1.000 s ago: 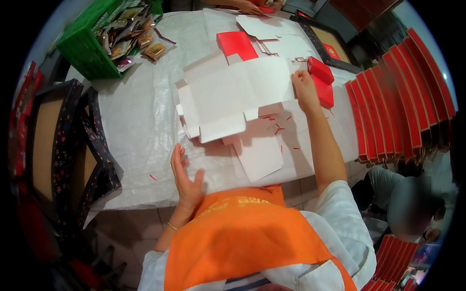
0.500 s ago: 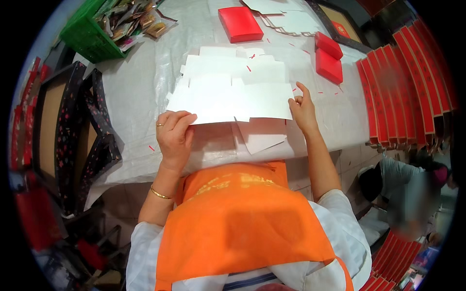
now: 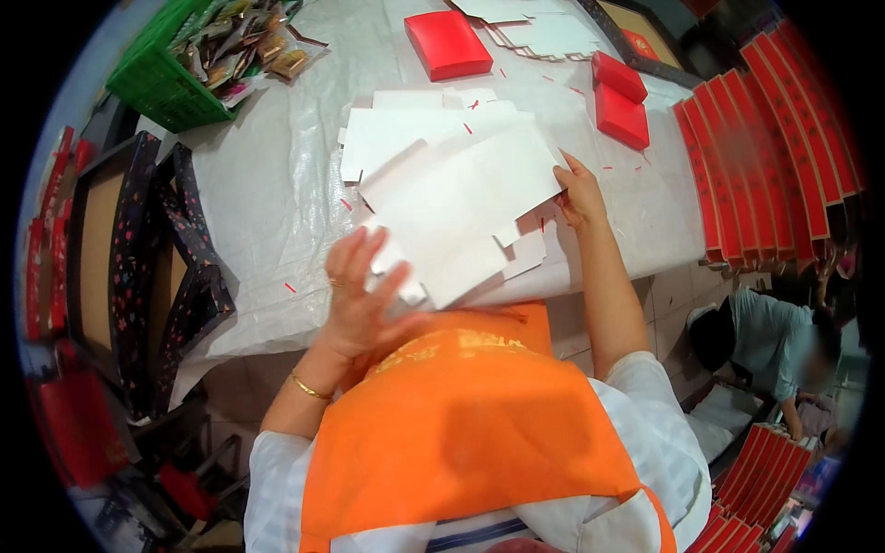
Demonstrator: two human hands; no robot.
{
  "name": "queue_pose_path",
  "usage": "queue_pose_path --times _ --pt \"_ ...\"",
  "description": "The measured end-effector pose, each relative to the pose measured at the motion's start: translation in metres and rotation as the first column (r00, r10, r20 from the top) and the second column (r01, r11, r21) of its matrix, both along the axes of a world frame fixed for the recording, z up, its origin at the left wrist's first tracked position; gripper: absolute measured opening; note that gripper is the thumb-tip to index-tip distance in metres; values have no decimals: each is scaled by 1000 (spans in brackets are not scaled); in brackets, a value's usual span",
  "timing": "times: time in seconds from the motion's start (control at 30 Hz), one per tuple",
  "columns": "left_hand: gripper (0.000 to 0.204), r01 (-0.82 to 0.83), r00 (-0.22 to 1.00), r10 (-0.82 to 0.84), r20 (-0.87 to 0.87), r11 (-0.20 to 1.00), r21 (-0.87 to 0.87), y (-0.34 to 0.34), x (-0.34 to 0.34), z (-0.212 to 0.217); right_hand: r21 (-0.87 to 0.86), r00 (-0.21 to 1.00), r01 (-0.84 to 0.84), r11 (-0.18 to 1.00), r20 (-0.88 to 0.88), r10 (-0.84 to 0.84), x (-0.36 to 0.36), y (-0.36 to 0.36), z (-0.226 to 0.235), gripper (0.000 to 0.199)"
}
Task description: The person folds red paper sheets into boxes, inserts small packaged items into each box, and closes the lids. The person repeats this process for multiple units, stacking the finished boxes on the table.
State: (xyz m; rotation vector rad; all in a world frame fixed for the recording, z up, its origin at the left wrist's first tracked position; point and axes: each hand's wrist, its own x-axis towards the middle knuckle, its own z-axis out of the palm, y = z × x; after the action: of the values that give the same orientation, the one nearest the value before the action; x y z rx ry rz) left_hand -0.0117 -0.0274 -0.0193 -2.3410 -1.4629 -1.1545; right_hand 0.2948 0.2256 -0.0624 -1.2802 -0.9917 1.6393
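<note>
A white die-cut cardboard sheet [image 3: 461, 207] slants across the near middle of the table. Its right edge is pinched in my right hand [image 3: 581, 191], and its lower corner points toward my orange apron. My left hand [image 3: 359, 286], a little blurred, is off the sheet near its lower left corner, with fingers spread and nothing in them. More white cardboard blanks [image 3: 369, 140] lie flat behind the held one, and a folded white piece [image 3: 525, 253] shows beneath it at the near edge.
Two red boxes [image 3: 449, 44] [image 3: 621, 115] stand farther back. White blanks [image 3: 548, 35] are stacked at the far edge. At far left a green crate [image 3: 166, 78] holds packets. Dark patterned frames [image 3: 129, 276] stand left, stacked red trays [image 3: 756, 166] right. Another person [image 3: 774, 332] bends at right.
The held sheet has turned clockwise, its left part swinging toward me and off the stack. My left hand has let go of it and opened; my right hand still grips the right edge.
</note>
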Motion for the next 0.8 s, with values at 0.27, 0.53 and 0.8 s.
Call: queue_pose_path --times 0.27,0.53,0.8 --pt "79 -120 952 175 250 967 -223 -9 -46 -43 -107 949 121 987 -280 -147 -4 47 2 54" --pt "53 593 10 310 951 764 -255 -7 10 -56 41 947 -32 999 -317 44 -65 -77 31 64" --pt "39 346 -254 385 887 893 -289 42 26 -19 134 492 -866 482 53 869 -74 -164 69 65"
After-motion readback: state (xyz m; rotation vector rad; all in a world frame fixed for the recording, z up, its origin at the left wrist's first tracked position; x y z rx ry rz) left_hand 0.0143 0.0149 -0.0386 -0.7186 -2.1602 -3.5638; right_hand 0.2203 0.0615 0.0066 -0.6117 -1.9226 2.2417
